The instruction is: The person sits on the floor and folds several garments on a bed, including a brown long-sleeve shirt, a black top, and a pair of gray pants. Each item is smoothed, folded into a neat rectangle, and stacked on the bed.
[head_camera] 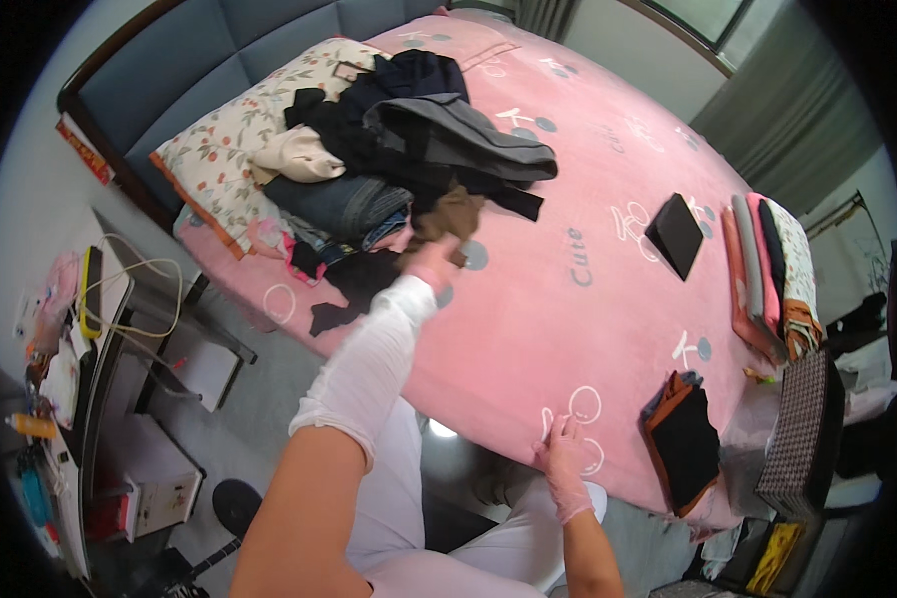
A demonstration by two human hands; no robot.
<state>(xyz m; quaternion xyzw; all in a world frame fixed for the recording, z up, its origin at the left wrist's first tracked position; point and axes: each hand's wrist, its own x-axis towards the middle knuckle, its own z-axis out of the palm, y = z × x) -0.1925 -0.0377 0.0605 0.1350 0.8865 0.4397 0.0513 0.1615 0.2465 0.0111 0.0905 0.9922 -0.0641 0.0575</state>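
My left hand (435,263), gloved below a white sleeve cover, is at the near edge of a clothing pile. Motion blurs it; its fingers appear closed on a bunched brown garment (456,217). Beside it lie folded blue jeans (344,209), a black garment (366,280) and a cream garment (299,155). Farther back are a grey garment (463,134) and dark clothes (411,82). My right hand (564,448), in a thin translucent glove, rests at the bed's near edge with nothing in it, thumb apart from the fingers.
The pink bedspread (523,336) carries a patterned pillow (224,157), a folded black item (675,236), an upright row of folded textiles (762,269) and a folded black-and-brown stack (684,441). A patterned box (792,433) stands at right. A cluttered desk (108,336) is at left.
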